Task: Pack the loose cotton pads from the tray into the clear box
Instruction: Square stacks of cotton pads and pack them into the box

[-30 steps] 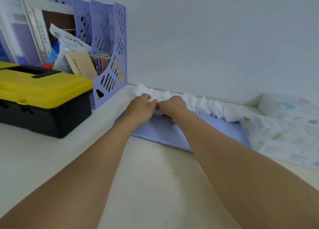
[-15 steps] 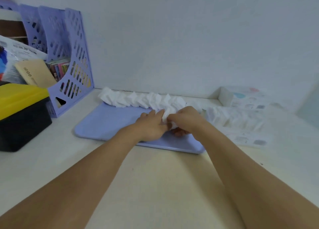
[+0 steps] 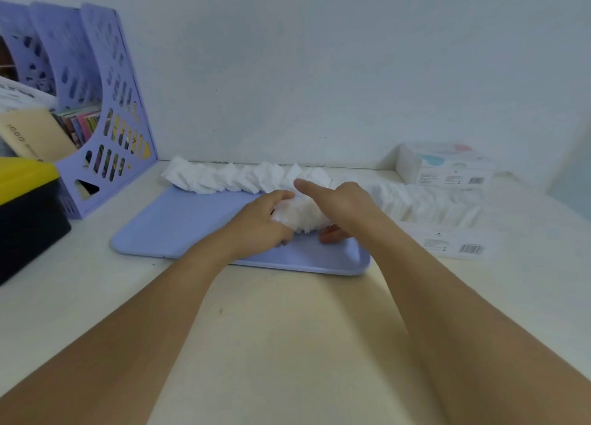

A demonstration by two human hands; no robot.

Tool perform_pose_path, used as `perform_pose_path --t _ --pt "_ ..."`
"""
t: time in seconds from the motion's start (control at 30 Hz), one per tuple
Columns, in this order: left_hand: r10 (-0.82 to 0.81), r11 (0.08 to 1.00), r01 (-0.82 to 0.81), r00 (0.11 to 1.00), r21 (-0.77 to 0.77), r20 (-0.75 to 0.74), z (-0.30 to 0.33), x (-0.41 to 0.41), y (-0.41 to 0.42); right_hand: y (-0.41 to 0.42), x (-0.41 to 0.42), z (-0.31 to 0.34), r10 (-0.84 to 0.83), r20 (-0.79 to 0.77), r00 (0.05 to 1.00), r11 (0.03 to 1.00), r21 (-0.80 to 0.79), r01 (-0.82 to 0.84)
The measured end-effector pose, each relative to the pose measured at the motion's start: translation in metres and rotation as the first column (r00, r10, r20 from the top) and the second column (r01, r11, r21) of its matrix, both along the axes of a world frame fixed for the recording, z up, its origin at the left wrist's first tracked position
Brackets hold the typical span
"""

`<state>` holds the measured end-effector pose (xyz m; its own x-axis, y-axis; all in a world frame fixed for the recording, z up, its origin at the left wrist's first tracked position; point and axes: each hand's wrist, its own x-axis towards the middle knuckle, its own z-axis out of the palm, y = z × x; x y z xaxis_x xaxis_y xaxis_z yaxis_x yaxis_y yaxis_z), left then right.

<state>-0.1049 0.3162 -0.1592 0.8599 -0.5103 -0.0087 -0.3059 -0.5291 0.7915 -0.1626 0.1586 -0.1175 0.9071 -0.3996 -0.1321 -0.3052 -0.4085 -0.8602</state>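
Gathering step: both hands squeeze a stack of pads [image 3: 300, 215] between them over the tray [image 3: 179, 223]. Left hand [image 3: 259, 224] fingers curl round one end; right hand [image 3: 343, 207] clamps the other, index finger sticking out. Next, probably carry it to the clear box [image 3: 425, 207] at right, already part-filled. More loose pads [image 3: 230, 178] line the tray's far edge.

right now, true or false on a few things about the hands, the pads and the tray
1. Both hands, left hand and right hand, hold a bunch of cotton pads. True.
2. The tray is red. False: it is light purple.
3. A row of loose pads lies along the tray's far edge. True.
4. The yellow-lidded toolbox sits right of the tray. False: it is to the left.
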Motion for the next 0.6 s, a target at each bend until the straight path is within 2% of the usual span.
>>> perform_pose_path --t 0.1,0.23,0.33,0.43,0.6 --pt "0.142 0.975 -0.153 0.987 -0.158 -0.077 0.002 0.008 -0.002 0.003 0.002 -0.005 0.007 0.023 1.000 0.997 -0.082 -0.005" --pt "0.277 0.959 -0.276 0.961 -0.068 0.009 -0.001 0.008 -0.009 0.001 0.007 -0.013 0.003 0.076 0.997 0.997 -0.074 0.002" --pt "0.294 0.953 -0.294 0.956 -0.072 -0.003 -0.003 0.004 -0.018 0.001 0.009 -0.014 0.015 0.069 0.998 0.998 -0.057 -0.011" --pt "0.302 0.943 -0.311 0.949 -0.117 -0.089 0.000 0.005 -0.025 0.005 0.009 -0.014 0.049 0.068 0.996 0.998 -0.031 -0.047" --pt "0.235 0.944 -0.261 0.961 -0.200 -0.147 0.000 0.005 -0.028 0.005 0.011 -0.016 0.049 0.081 0.996 0.997 0.050 -0.053"
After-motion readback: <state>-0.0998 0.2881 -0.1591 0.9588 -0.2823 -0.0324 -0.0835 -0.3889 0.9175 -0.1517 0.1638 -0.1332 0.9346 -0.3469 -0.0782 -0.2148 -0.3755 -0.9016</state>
